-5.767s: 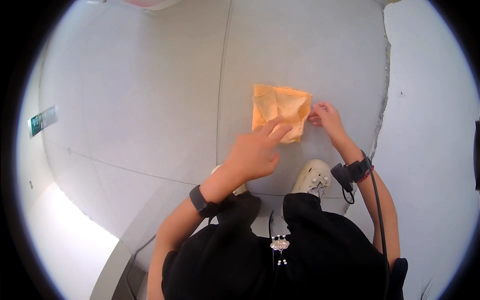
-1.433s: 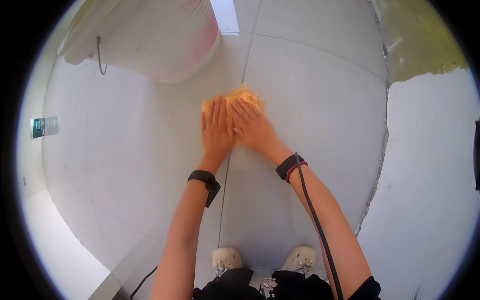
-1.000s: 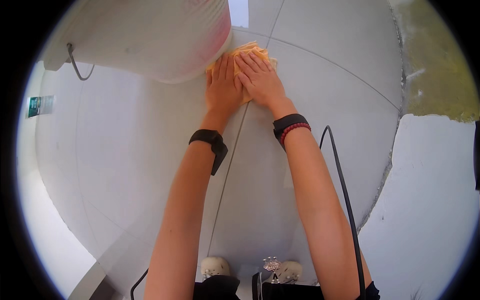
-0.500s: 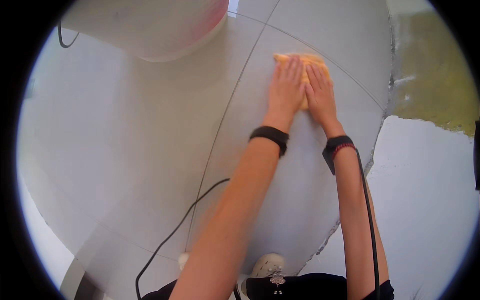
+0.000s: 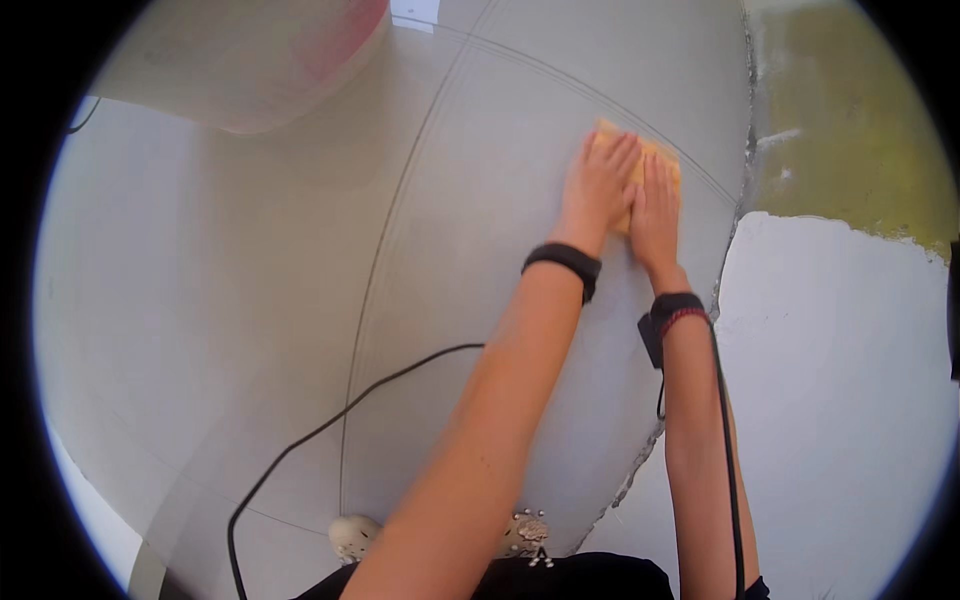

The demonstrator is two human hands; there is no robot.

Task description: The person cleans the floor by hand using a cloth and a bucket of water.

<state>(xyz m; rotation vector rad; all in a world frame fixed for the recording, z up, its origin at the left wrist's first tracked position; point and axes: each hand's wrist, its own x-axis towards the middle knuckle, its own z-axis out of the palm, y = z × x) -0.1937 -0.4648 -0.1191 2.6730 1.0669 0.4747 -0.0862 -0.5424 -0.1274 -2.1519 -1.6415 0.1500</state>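
Observation:
A folded yellow-orange cloth (image 5: 639,170) lies on the grey tiled floor (image 5: 480,200), close to the wall on the right. My left hand (image 5: 598,185) presses flat on its left part, fingers stretched out. Beside it, my right hand (image 5: 655,215) lies flat on the right part, fingers straight and close together. Both palms hide much of the cloth. Each wrist wears a black band, and a red beaded bracelet (image 5: 685,316) circles the right one. From the bands, black cables (image 5: 300,437) trail back toward my body.
A large pale rounded container (image 5: 230,70) with a pinkish patch stands at the upper left. Along the right, the floor's rough edge meets a wall (image 5: 820,340), white below and olive-yellow above. My light perforated shoes (image 5: 352,537) are at the bottom.
Both hands have slid the cloth to the right over the tile, nearer the wall. The view has shifted too, so the container now sits farther left.

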